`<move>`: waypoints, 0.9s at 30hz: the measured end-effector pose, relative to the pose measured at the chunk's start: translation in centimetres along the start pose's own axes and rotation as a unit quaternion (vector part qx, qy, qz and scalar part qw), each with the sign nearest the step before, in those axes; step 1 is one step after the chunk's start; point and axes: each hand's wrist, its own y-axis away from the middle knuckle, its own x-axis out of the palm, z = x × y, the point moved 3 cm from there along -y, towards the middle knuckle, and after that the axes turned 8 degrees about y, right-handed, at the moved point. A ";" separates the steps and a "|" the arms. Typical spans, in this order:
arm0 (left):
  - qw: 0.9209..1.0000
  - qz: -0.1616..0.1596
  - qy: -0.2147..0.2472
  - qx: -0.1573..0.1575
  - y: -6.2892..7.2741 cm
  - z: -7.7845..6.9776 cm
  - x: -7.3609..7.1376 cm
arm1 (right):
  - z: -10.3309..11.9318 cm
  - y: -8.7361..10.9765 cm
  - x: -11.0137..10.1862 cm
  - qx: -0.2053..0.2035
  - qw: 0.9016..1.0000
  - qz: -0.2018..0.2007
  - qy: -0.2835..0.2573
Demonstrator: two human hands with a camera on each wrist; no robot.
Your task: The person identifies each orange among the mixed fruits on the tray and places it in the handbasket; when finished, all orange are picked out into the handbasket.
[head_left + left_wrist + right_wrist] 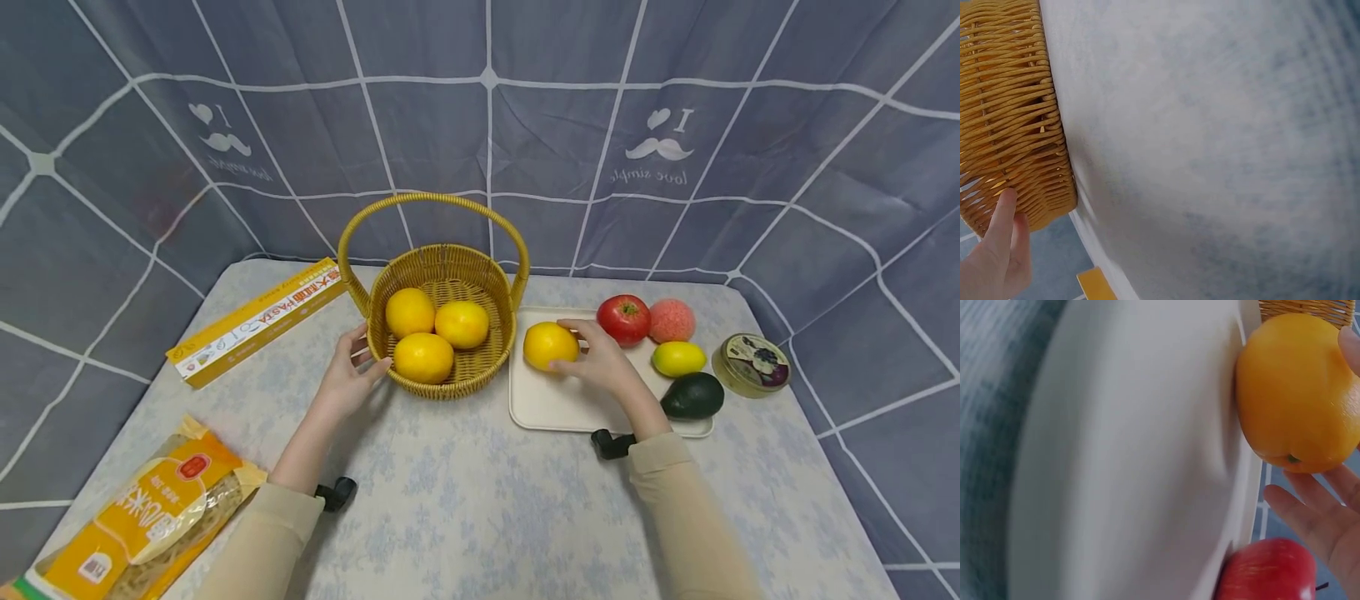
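My right hand (600,358) has its thumb and fingers around an orange (551,347) at the left end of a cream tray (570,407). Seen from the right wrist, the thumb lies on one side of the orange (1297,394) and fingertips meet the other, near its stem end. At the left side of a yellow woven basket (480,379), my left hand (348,375) touches the outer wall, thumb at the rim. Straight fingers rest against the weave of the basket (1016,119) in the left wrist view. Three orange-yellow fruits (423,358) lie inside it.
Along the tray's right part are a red apple (624,320), a pink round fruit (672,321), a lemon (678,359) and an avocado (693,396). A round tin (752,365) stands farther right. On the left lie a pasta box (258,321) and a noodle packet (142,517).
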 end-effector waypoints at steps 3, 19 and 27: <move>1.000 -0.002 0.000 -0.002 0.2 0.3 0.0 | 0.0 0.0 0.5 -0.002 1.000 -0.005 -0.005; 1.000 -0.004 0.014 -0.003 0.1 0.5 0.2 | -0.5 0.0 1.4 0.029 0.999 -0.037 -0.026; 1.000 -0.007 0.014 -0.002 0.0 0.3 0.1 | -0.6 -0.1 1.5 0.033 0.997 -0.058 -0.028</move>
